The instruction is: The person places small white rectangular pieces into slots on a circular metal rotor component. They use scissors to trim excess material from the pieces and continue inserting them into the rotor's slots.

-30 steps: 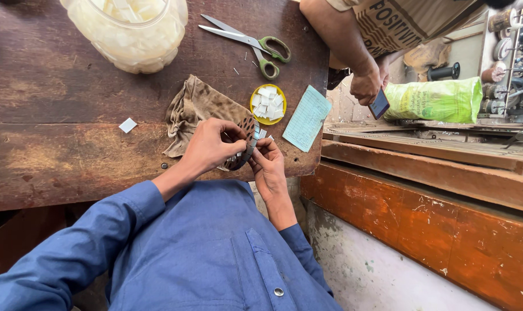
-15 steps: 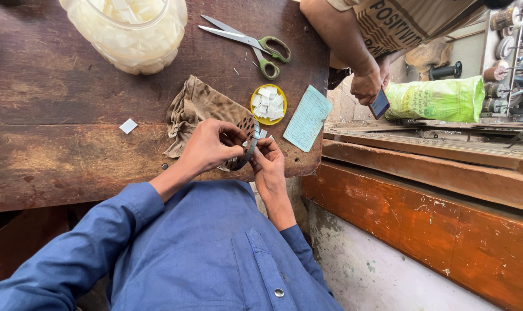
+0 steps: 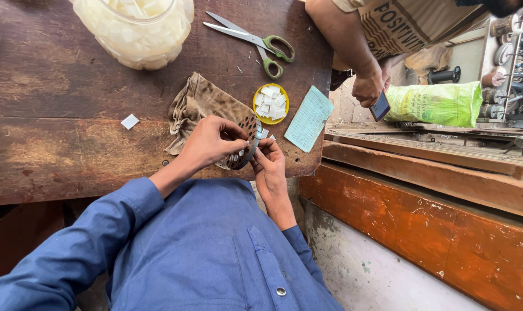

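My left hand (image 3: 211, 141) and my right hand (image 3: 268, 163) together hold a round slotted metal ring (image 3: 247, 140), tilted on edge above the front of the wooden table (image 3: 54, 144). Small white paper slips stick out of the ring's slots. The fingers of my left hand pinch at the ring's inner side, and my right hand grips its outer rim. Just behind the ring sits a yellow lid (image 3: 271, 103) filled with several white slips. A brown rag (image 3: 199, 103) lies under and behind my left hand.
A big clear jar of white pieces (image 3: 136, 27) stands at the back. Green-handled scissors (image 3: 256, 39) lie beside it. A pale green paper (image 3: 309, 118) rests at the table's right edge, a white scrap (image 3: 129, 121) on the left. Another person's hand (image 3: 370, 87) holds a phone (image 3: 380, 107) at right.
My fingers have shifted slightly on the ring, which sits a little more on edge. Everything on the table stays where it was.
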